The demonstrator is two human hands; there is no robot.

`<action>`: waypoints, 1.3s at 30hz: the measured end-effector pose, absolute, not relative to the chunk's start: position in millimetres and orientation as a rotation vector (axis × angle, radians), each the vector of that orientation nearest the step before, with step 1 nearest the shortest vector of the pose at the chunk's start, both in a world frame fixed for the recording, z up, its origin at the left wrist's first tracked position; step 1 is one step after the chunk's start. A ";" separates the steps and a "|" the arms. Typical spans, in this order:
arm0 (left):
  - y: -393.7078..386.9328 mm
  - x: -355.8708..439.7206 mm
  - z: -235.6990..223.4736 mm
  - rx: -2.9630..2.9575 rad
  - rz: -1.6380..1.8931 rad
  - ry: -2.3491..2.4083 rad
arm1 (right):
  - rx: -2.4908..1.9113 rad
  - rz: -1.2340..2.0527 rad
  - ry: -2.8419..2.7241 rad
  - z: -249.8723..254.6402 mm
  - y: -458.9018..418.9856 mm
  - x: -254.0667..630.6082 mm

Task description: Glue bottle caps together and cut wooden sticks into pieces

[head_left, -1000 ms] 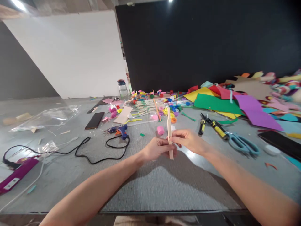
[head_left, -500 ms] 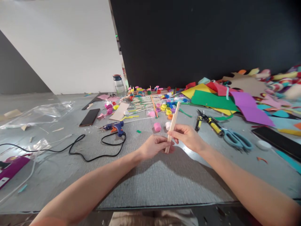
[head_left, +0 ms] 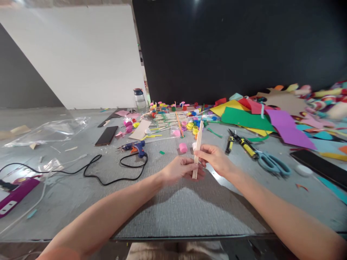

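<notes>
Over the grey table (head_left: 173,216), I have the left hand's (head_left: 177,169) and right hand's (head_left: 215,157) fingers pinching pale sticks (head_left: 199,140), left of the scissors (head_left: 274,164).

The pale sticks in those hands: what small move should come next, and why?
Perhaps nudge the pale sticks level: their upper ends look slightly uneven. The left hand holds them low and the right hand pinches them higher, so sliding one against another seems manageable.
</notes>
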State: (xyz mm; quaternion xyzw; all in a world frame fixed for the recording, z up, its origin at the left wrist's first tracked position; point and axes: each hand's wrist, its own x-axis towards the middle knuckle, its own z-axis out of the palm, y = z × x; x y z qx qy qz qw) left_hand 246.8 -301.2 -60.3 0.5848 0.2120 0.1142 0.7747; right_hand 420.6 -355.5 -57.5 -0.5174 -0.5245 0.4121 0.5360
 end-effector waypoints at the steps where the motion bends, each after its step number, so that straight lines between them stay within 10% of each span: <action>1: -301.0 246.9 -60.7 1.262 0.245 0.455 | -1.226 0.991 -1.246 -58.2 -355.2 420.4; 24: -320.1 215.1 -68.3 1.115 0.451 0.610 | -1.292 0.864 -1.448 -41.0 -357.2 416.5; 39: -328.9 190.4 -70.9 1.076 0.680 0.442 | -1.738 0.441 -2.219 -20.9 -166.8 342.6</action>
